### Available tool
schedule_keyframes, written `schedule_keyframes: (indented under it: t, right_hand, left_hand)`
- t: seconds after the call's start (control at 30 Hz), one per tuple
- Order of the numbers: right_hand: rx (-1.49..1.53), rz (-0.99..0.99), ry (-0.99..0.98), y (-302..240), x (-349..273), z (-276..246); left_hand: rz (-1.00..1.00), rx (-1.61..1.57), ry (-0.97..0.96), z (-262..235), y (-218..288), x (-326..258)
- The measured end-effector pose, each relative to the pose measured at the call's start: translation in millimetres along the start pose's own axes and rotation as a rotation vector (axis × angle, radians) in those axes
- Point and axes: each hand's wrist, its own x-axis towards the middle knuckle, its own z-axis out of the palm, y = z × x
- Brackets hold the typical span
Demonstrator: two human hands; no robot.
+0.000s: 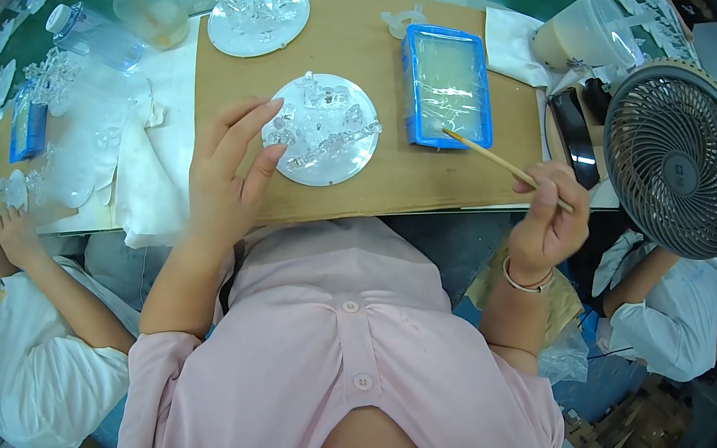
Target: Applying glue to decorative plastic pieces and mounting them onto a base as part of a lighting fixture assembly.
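A: ok so how far along does this look to you?

B: partway, I'd say. The white disc in front already has a bunch of clear pieces on it, but there are bare patches, mostly around the rim. A second disc further back is loaded up taller, so by comparison the near one looks less done. Can't tell how many pieces are left though.

A: and the hands?

B: left hand has thumb and fingers spread apart, right by the disc's left edge. Holding nothing that I can see, and I can't tell if a fingertip touches. Right hand is pinched on a thin wooden stick, dark tip at the near end of the blue tray. Can't make out if the tip's dipping or just hovering.

A: what's the disc like?

B: round, pale, lying flat on the brown cardboard, left of the tray and apart from it. The bits on top are glassy and jagged, kinda clustered, catching the light. Too shiny to tell which ones are joined.
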Motion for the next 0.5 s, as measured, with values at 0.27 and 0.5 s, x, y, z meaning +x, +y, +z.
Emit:
schedule_keyframes:
  t: [0.27,0.5]
  right_hand:
    - [0.127,-0.203,-0.104,-21,-8,24]
    - [0.203,-0.208,-0.216,-14,-3,53]
  left_hand:
    - [-0.285,-0.169,-0.223,0,-4,-7]
    - [-0.371,-0.207,-0.223,-3,-4,-10]
